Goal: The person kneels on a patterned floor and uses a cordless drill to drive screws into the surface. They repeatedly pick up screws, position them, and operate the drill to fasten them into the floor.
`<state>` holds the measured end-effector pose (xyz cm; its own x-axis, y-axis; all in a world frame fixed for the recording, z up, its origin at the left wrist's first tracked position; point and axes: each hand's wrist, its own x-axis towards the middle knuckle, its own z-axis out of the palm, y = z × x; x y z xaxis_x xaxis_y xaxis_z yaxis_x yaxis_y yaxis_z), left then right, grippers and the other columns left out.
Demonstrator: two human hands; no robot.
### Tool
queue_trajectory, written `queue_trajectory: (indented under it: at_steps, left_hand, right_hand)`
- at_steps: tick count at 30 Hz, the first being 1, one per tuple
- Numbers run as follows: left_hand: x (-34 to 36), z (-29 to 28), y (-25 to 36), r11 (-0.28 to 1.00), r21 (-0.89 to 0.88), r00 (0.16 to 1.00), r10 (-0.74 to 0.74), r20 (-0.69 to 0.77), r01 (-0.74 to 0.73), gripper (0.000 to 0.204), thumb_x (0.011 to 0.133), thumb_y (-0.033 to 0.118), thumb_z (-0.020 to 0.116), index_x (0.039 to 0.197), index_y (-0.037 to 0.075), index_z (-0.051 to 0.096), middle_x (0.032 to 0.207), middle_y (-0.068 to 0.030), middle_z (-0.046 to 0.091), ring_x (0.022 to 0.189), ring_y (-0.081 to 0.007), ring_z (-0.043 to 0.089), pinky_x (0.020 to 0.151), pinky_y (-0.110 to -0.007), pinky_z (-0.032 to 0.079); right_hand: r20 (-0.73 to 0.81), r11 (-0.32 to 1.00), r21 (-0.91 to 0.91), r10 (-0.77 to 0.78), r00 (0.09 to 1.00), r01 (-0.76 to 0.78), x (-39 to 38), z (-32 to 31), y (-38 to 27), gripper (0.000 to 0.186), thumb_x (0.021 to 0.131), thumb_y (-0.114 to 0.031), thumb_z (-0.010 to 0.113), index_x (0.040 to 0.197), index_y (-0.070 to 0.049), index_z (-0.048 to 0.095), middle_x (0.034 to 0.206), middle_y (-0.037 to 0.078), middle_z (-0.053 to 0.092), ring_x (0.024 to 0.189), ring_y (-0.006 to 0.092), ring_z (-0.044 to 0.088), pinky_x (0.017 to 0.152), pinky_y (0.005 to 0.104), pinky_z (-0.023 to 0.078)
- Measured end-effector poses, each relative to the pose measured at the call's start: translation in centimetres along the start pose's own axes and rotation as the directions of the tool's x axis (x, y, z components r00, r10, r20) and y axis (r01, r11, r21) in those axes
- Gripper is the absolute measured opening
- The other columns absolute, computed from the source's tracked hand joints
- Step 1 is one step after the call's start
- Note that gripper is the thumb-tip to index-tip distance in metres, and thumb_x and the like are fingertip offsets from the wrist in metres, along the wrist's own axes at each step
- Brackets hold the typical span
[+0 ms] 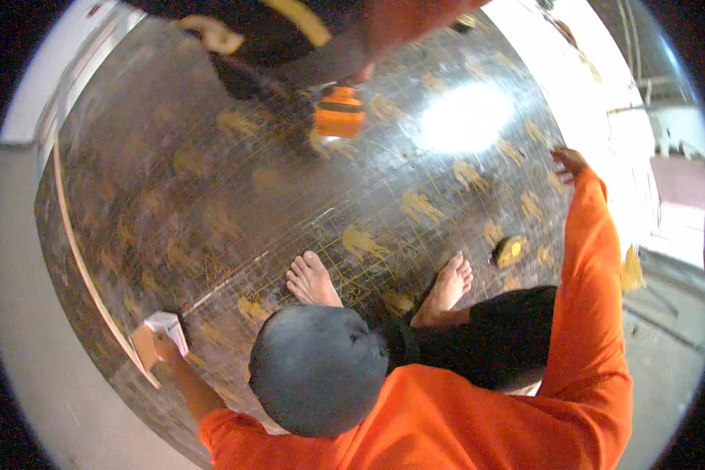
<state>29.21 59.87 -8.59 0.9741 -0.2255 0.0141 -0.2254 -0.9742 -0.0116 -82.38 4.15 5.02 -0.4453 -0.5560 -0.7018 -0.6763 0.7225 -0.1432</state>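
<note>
My left hand reaches down to a small white and pink box with a brown cardboard-like piece beside it. Its fingers are hidden against the box, so whether they hold it does not show. Out to the right, my right hand is stretched toward the bright edge of the dark, printed sheet floor. Its fingers are apart, with nothing seen in them. Ahead of me, another person's hand is at an orange and black tool, blurred by motion.
A yellow and black tape measure lies by my bare right foot. Along the left edge of the sheet runs a thin wooden strip. The other person, in dark clothing, takes up the top. Strong glare covers the right side.
</note>
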Motion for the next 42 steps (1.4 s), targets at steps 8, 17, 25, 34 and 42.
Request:
queue_trajectory:
  at_steps: [8, 17, 25, 34, 42]
  left_hand:
    - [1.0, -1.4, 2.2, 0.999, 0.014, 0.999, 0.028, 0.033, -0.029, 0.043, 0.09, 0.025, 0.059, 0.127, 0.005, 0.055, 0.133, -0.0173, 0.053, 0.124, -0.0374, 0.047, 0.104, -0.053, 0.034]
    - [0.0, -3.8, 4.1, 0.996, 0.009, 0.996, 0.087, -0.003, -0.087, 0.039, 0.092, 0.026, 0.056, 0.125, 0.004, 0.056, 0.129, -0.0174, 0.055, 0.121, -0.0374, 0.05, 0.101, -0.051, 0.036]
    - [-3.9, -5.5, 4.9, 0.98, -0.084, 0.973, 0.168, -0.16, -0.183, 0.036, 0.094, 0.026, 0.053, 0.122, 0.004, 0.057, 0.126, -0.0176, 0.057, 0.118, -0.0374, 0.052, 0.098, -0.05, 0.039]
    - [-17.0, -5.9, 12.2, 0.79, -0.245, 0.824, 0.511, -0.245, -0.563, 0.034, 0.096, 0.027, 0.05, 0.119, 0.003, 0.059, 0.122, -0.0177, 0.059, 0.114, -0.0374, 0.054, 0.096, -0.049, 0.041]
    - [-37.3, -3.1, 24.5, 0.579, -0.128, 0.58, 0.814, 0.032, -0.805, 0.033, 0.098, 0.028, 0.047, 0.117, 0.003, 0.06, 0.118, -0.0179, 0.061, 0.111, -0.0374, 0.056, 0.093, -0.048, 0.044]
  right_hand:
    - [0.007, 0.995, -0.001, -0.097, 0.995, 0.097, -4.6, 1.6, -3.4, 0.053, 0.087, -0.053, 0.058, 0.13, -0.022, 0.054, 0.121, 0.001, 0.056, 0.079, 0.0231, 0.061, 0.062, 0.0475, 0.049]
    - [-0.012, 0.993, -0.057, -0.106, 0.994, 0.105, -6.7, 2.3, -4.8, 0.059, 0.088, -0.053, 0.055, 0.138, -0.022, 0.051, 0.128, 0.003, 0.054, 0.077, 0.0204, 0.06, 0.056, 0.0402, 0.048]
    - [0.046, 0.958, -0.157, -0.235, 0.971, 0.239, -5.6, 1.8, -3.7, 0.054, 0.091, -0.051, 0.053, 0.134, -0.019, 0.053, 0.113, 0.003, 0.055, 0.074, 0.0198, 0.059, 0.053, 0.0375, 0.049]
    - [-0.028, 0.997, 0.026, -0.073, 0.997, 0.073, -6.0, 2.6, -5.4, 0.055, 0.091, -0.047, 0.055, 0.138, -0.02, 0.05, 0.127, 0.004, 0.055, 0.066, 0.0172, 0.056, 0.05, 0.0371, 0.046]
    - [0.14, 0.7, -0.557, -0.45, 0.882, 0.446, 2.6, 1.6, -0.9, 0.065, 0.079, -0.04, 0.07, 0.136, -0.015, 0.052, 0.127, 0.003, 0.056, 0.095, 0.021, 0.054, 0.075, 0.0374, 0.045]
